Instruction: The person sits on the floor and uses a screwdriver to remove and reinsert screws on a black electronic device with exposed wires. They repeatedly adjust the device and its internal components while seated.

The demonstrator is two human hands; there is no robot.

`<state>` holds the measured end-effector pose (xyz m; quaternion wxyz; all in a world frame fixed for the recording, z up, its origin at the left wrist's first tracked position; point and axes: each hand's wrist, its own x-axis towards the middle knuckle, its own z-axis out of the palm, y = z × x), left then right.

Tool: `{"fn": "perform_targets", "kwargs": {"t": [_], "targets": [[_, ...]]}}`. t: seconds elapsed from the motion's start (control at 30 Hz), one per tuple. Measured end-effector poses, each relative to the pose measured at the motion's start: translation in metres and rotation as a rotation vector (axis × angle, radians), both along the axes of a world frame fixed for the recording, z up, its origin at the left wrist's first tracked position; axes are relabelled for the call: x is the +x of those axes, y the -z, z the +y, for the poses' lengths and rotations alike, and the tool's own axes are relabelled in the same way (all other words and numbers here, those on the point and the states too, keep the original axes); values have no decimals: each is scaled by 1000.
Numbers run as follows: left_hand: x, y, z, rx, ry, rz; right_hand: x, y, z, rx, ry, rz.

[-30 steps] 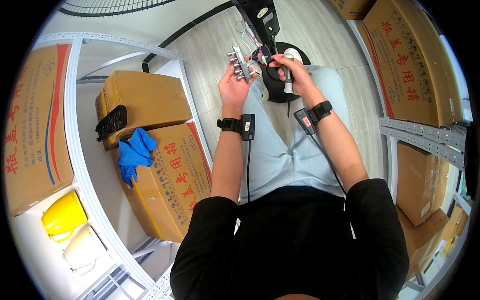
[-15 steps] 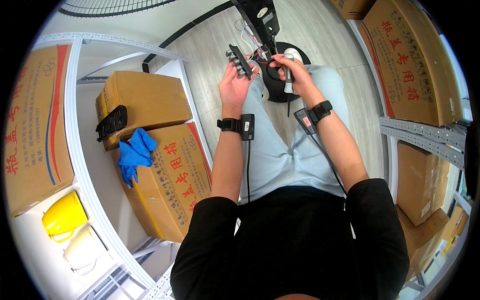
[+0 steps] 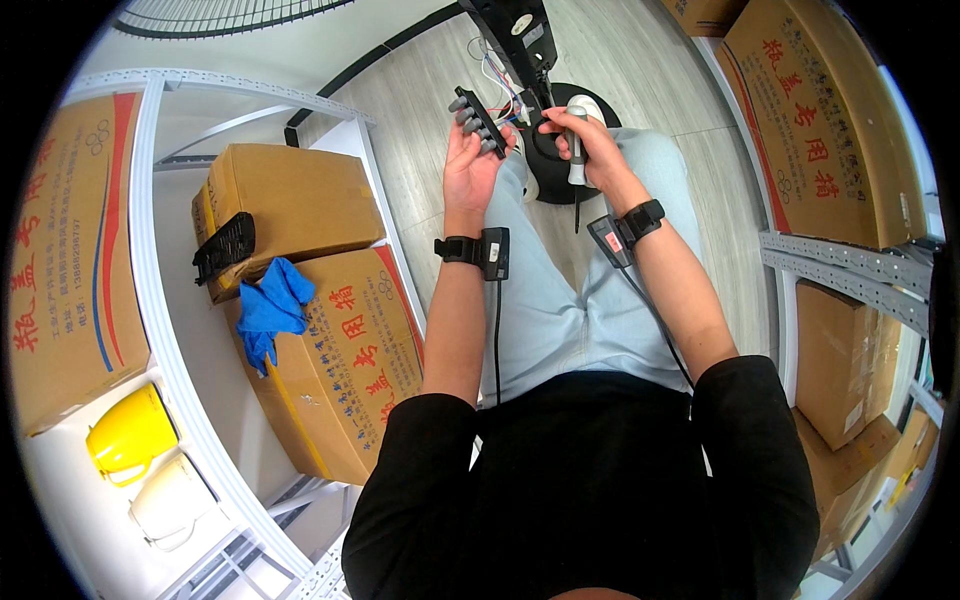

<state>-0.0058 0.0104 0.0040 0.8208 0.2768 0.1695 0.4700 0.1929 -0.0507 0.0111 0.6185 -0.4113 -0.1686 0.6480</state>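
Observation:
In my left hand point(image 3: 470, 170) is a small black button panel point(image 3: 480, 122) with a row of grey push buttons, gripped along its lower side. Thin coloured wires point(image 3: 505, 85) run from the panel toward an opened black fan stand point(image 3: 515, 40) at the top. My right hand point(image 3: 596, 150) is closed round a screwdriver point(image 3: 577, 160) with a grey handle, its dark shaft pointing down toward me. The thumb and forefinger of that hand reach to the stand's lower end, near the wires; whether they pinch anything there is too small to tell.
The stand's round black base point(image 3: 560, 185) rests on the floor between my feet. Left, a black plastic cover point(image 3: 226, 246) and a blue cloth point(image 3: 272, 308) lie on cardboard boxes point(image 3: 335, 385). Yellow point(image 3: 130, 435) and white mugs point(image 3: 172, 500) sit on a shelf. Boxes point(image 3: 815, 120) fill the right rack.
My left hand and the button panel have shifted very slightly. The right hand keeps the screwdriver in nearly the same place.

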Motion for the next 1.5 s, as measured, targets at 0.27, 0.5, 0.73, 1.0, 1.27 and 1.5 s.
{"fn": "perform_targets", "kwargs": {"t": [0.27, 0.5, 0.73, 1.0, 1.27, 1.5], "targets": [[0, -3, -1, -54, -4, -28, 1, 3, 1, -7, 7, 3], [0, -3, -1, 35, 14, 48, 2, 2, 1, -13, 2, -9], [-1, 0, 2, -51, 20, -40, 1, 0, 0, -22, 10, 14], [2, 0, 0, 36, 36, -6, 3, 5, 1, -22, 7, 4], [1, 8, 4, 51, 21, 16, 2, 1, -1, -20, 5, 0], [3, 5, 2, 37, 26, 2, 1, 2, 0, -23, 7, 10]]}}
